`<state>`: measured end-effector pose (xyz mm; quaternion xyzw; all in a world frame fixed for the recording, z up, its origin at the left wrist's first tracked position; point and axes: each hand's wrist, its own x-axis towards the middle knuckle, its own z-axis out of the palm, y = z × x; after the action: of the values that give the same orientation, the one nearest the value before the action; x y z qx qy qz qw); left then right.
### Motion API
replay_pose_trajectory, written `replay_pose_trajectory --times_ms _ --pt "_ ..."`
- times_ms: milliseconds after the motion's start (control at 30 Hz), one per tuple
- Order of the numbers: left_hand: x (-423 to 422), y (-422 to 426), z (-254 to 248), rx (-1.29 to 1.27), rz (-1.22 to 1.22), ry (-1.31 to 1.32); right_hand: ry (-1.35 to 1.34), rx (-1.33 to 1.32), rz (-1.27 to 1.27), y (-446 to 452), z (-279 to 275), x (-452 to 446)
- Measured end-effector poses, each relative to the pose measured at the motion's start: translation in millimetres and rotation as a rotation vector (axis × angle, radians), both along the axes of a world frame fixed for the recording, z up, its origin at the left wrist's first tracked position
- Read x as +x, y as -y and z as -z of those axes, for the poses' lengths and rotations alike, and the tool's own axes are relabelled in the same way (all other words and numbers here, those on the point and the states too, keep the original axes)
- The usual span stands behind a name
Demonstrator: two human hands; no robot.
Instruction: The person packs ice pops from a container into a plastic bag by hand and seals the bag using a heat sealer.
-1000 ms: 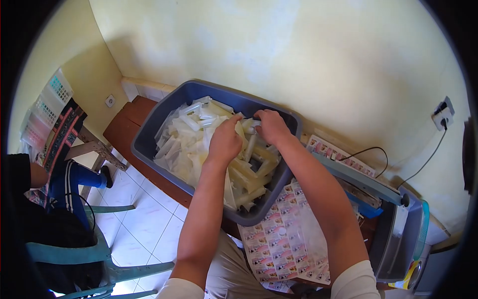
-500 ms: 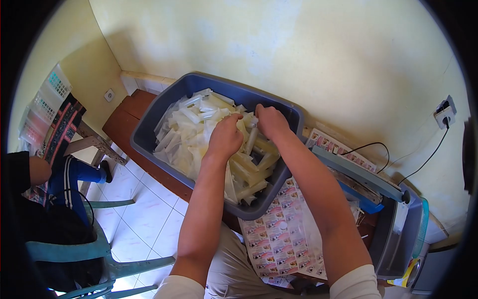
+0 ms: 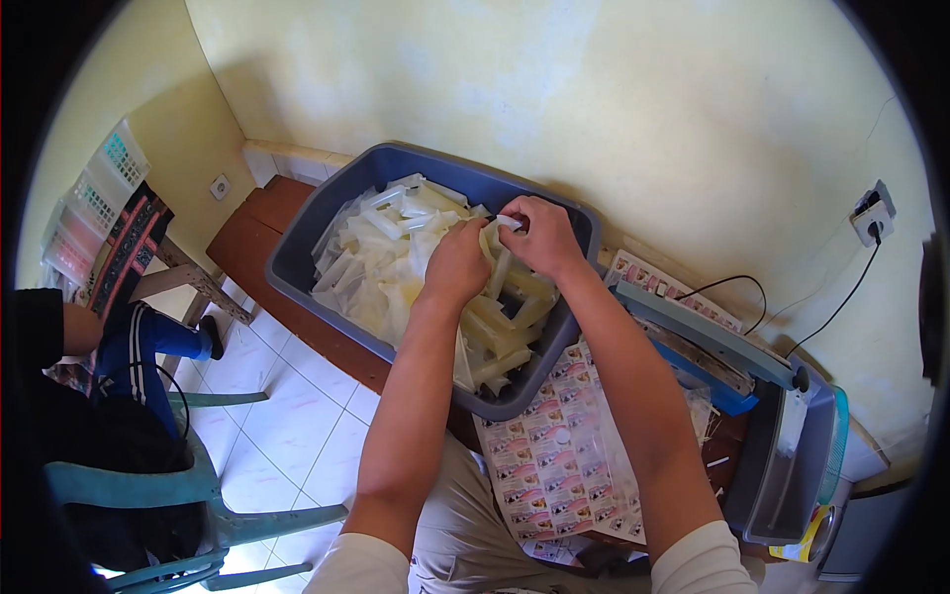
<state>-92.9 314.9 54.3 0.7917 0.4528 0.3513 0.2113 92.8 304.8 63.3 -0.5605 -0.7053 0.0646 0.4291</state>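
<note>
Left hand (image 3: 459,262) and right hand (image 3: 541,238) close together at a pouch (image 3: 509,222) above the full tub

The right hand bends in from the tub's far right, its thumb and fingers pinching a pale, thin plastic pouch. The left hand lies just beside it, palm down, fingers curled in toward the same pouch; its fingertips are hidden, so whether it grips cannot be told. The pouch is between the two hands, over the right half of the tub (image 3: 285,280).

The tub is dark grey and stands on the brown desk (image 3: 247,233), near the wall (image 3: 416,69). Inside, pale and yellowish pouches (image 3: 381,272) lie heaped in a loose tangle, highest at the left; toward the right, dark gaps show between them.

Right of the tub, printed sheets (image 3: 539,465) with rows of pink and white labels lie under the right forearm. Beyond them is a device with a long grey bar (image 3: 708,337) and a blue base, then a grey bin (image 3: 772,505) with a teal basket (image 3: 837,450) at its far side. A black cable (image 3: 841,312) hangs from the wall socket (image 3: 873,218).

At the left, a person in blue trousers (image 3: 139,366) sits on a green chair (image 3: 139,485) over white floor tiles (image 3: 287,436).
</note>
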Motion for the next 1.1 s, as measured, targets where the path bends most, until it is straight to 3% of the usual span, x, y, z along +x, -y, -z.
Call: replay_pose_trajectory --times_ms 133,233,300,333,433,500,533,600,733,867,1100 --pt "1.6 2.2 -2.1 0.101 0.003 0.031 -0.114 0.136 -0.087 17.8 -13.7 -12.9" --pt "1.9 8.9 -18.7 -0.018 0.083 0.007 -0.189 0.109 -0.038 38.7 -27.6 -23.9" --pt "-0.1 27.6 -33.9 -0.091 0.177 0.285 -0.292 0.107 -0.023 55.6 -30.9 -27.9" --pt "-1.7 35.2 -42.6 -0.087 0.185 0.293 -0.401 0.105 -0.013 64.2 -31.8 -27.5" --pt "-2.6 59.9 -55.1 -0.215 0.23 0.282 -0.404 0.178 0.006 103.6 -28.6 -20.4" --pt "6.2 76.9 -58.1 -0.33 0.372 0.517 -0.484 0.123 -0.006 141.0 -26.4 -16.7" --pt "11.2 87.7 -63.8 -0.328 0.382 0.511 -0.56 0.069 -0.026 160.0 -26.2 -13.3" --pt "25.1 112.9 -73.7 -0.535 0.471 0.515 -0.586 0.039 -0.016 196.1 -24.8 -5.1" --pt "65.2 152.8 -59.7 -0.628 0.68 0.602 -0.609 0.107 0.071 264.5 -24.0 23.2" --pt "96.3 203.1 -54.1 -0.441 0.648 0.354 -0.451 -0.032 0.276 327.8 -19.7 57.6" --pt "125.5 262.6 33.5 -0.644 0.813 0.286 -0.275 -0.223 0.44 422.3 6.2 70.4"
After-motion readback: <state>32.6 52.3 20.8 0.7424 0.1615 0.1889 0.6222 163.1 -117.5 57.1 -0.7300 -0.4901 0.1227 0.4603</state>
